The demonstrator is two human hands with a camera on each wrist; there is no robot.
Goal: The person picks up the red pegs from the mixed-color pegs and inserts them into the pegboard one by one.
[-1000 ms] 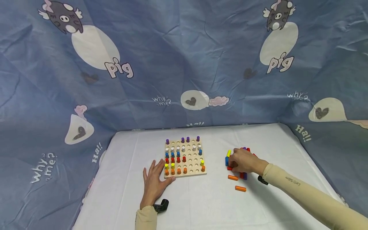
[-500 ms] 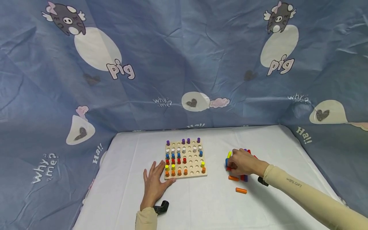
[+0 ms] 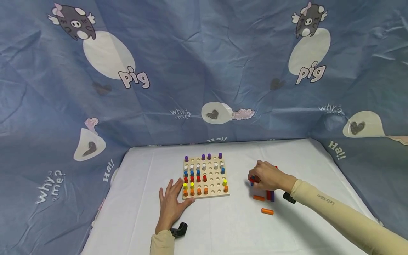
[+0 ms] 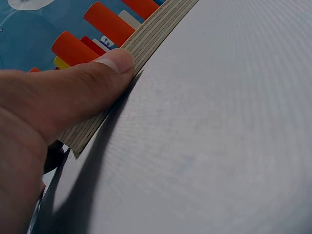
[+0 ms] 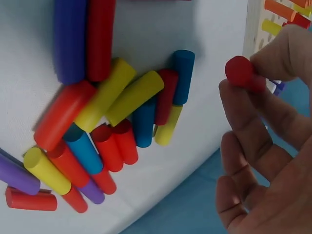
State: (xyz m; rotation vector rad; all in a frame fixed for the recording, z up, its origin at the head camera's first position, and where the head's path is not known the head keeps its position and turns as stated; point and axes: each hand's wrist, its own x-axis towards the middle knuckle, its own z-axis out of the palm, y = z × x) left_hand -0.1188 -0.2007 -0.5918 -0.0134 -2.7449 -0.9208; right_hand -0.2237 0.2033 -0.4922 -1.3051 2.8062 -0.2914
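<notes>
Right hand [image 3: 269,178] pinching short red wooden peg [image 5: 240,72] above loose pile of coloured pegs [image 5: 105,122], left hand [image 3: 172,200] flat, fingers spread, thumb against square wooden pegboard [image 3: 205,175] edge, bare white tabletop [image 3: 223,226] between board and pile.

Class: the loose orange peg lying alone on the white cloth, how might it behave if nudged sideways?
The orange peg lies on its round side, so it would probably roll. It looks like stiff painted wood, likely light. The cloth may slow it.
</notes>
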